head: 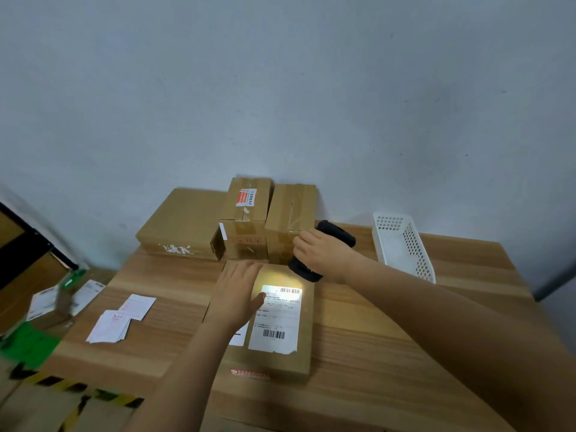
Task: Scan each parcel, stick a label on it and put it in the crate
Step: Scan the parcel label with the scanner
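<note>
Cardboard parcel (307,325) under right hand's (324,254) scanner (338,235)

Stacked boxes (243,226) behind; basket (402,244) right

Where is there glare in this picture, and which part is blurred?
Head view: the scanner held by the right hand casts a bright patch on the label of the flat parcel, overexposing its upper part; also in the head view, the far left edge with the green object is smeared by blur.
</note>
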